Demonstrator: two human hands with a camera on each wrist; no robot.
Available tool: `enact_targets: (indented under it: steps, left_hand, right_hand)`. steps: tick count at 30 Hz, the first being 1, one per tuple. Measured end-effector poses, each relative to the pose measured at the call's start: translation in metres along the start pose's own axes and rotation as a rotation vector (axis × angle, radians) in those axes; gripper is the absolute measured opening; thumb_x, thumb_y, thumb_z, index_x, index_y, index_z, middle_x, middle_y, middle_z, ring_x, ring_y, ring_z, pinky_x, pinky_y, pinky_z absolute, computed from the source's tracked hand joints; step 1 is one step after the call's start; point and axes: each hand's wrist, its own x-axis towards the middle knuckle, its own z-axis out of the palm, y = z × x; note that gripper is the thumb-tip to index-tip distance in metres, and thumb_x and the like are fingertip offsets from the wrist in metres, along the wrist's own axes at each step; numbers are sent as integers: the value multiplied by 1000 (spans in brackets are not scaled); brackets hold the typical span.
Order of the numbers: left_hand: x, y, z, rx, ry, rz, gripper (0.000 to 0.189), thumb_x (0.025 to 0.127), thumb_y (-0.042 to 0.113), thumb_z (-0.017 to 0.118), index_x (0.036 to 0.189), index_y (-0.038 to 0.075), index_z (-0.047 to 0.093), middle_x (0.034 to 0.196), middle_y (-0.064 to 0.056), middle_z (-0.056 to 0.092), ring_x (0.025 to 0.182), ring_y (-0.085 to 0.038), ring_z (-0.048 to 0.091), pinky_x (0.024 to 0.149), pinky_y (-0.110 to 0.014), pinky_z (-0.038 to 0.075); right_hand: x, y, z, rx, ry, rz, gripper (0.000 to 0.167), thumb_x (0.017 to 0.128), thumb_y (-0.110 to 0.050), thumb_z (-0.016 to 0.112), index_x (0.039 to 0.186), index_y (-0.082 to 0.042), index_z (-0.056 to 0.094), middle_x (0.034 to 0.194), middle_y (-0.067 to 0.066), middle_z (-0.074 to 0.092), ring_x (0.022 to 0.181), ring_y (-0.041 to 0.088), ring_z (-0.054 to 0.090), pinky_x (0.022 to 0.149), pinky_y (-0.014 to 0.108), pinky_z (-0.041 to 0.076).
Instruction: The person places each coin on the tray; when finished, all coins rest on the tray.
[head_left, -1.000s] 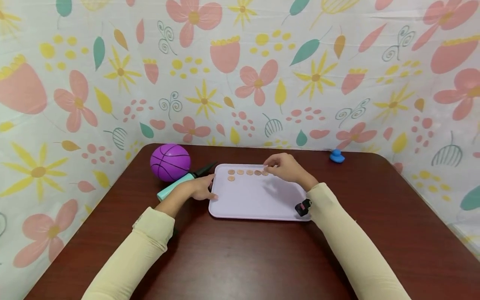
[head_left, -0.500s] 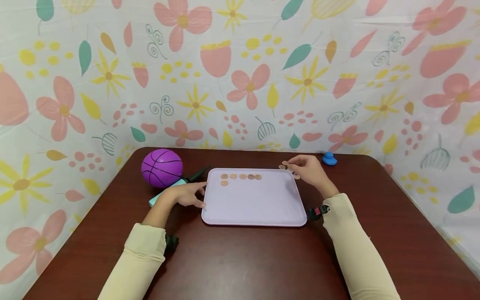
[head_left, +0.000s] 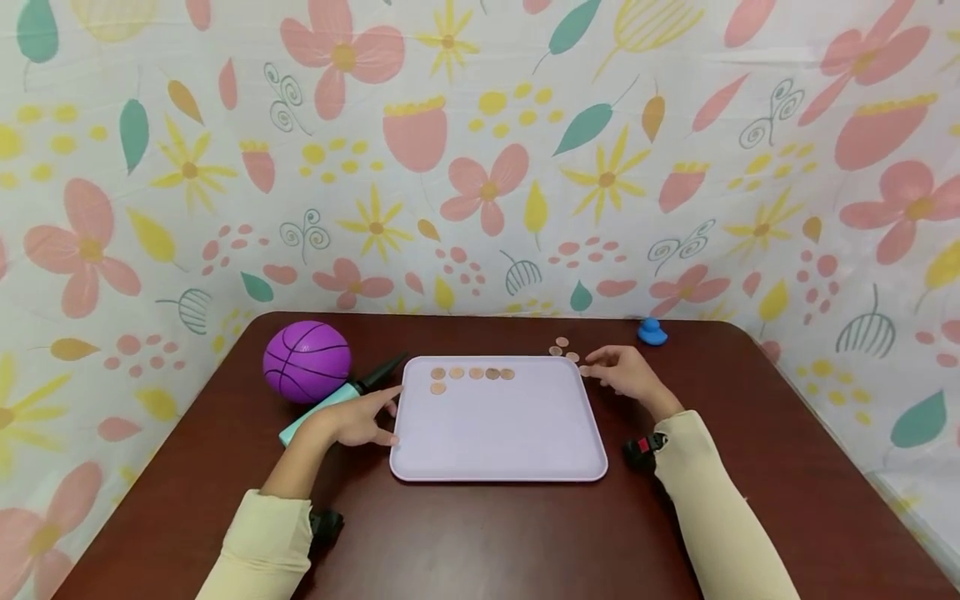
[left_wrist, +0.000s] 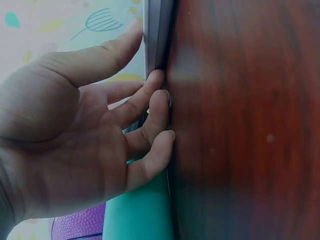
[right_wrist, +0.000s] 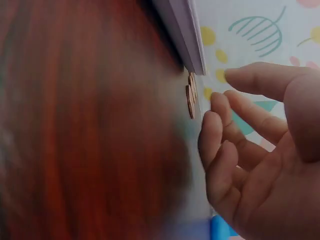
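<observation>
Six coins [head_left: 476,374], round, flat, coppery, on lilac tray [head_left: 502,433]

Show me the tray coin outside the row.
The lone coin just below the row's leftmost coin in the head view; the other five on the tray line up along its far edge.

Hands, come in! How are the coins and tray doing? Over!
Left hand touching left edge of tray. Right hand at a coin by tray's far right corner. Six coins on tray, more on table. No obstacle seen between.
</observation>
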Motion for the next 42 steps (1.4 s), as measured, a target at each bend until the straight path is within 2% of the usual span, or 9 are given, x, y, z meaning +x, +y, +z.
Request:
enact_targets:
  steps: [8,11,15,19,26,36,42]
  left_hand:
    - [-3,-5,5,-5,16,33,87,85,16,79,152,-5,28,114,-4,57,102,-22,51,88,-36,43]
    - [-2,-3,4,2,28,30,86,85,17,79,151,-5,29,113,-3,56,102,-21,50,88,-36,42]
    - [-2,-1,5,1,38,19,86,84,17,80,151,-6,29,112,-4,56,98,-21,51,85,-35,43]
    - [-1,-1,4,-9,23,17,88,85,17,80,151,-6,28,112,-4,56,93,-20,51,81,-34,42]
    - [0,-1,2,-9,-19,7,93,85,20,79,154,-5,22,113,-4,56,100,-22,51,85,-36,42]
    - [-3,-3,-2,30,-31,38,94,87,22,78,153,-9,19,113,-5,55,103,-22,51,89,-36,41]
    - [1,0,0,48,-49,0,94,88,25,77,155,-4,18,115,-4,54,104,-23,51,89,-37,42]
  right_hand:
    - [6,16,-2,-21,-48,14,42,89,-27,76,117,2,66,80,8,64,61,19,54,49,30,47]
    - [9,15,-4,-48,-42,-28,41,88,-26,77,115,3,68,82,10,65,62,21,54,53,31,48]
    - [9,12,-3,-98,-18,-87,40,89,-26,76,113,5,69,87,12,67,72,21,56,62,31,48]
    - [8,11,-1,-129,-16,-87,37,89,-23,76,111,6,70,86,11,67,75,20,57,66,31,48]
    - [9,9,-1,-128,-25,-110,32,88,-18,76,107,7,70,82,12,65,72,19,55,64,31,47]
    - [19,3,4,-176,-44,-87,33,88,-22,77,108,4,72,78,9,62,71,20,53,63,31,46]
    - [13,1,2,-236,-47,-53,29,89,-21,75,107,2,72,81,9,63,72,21,55,63,32,46]
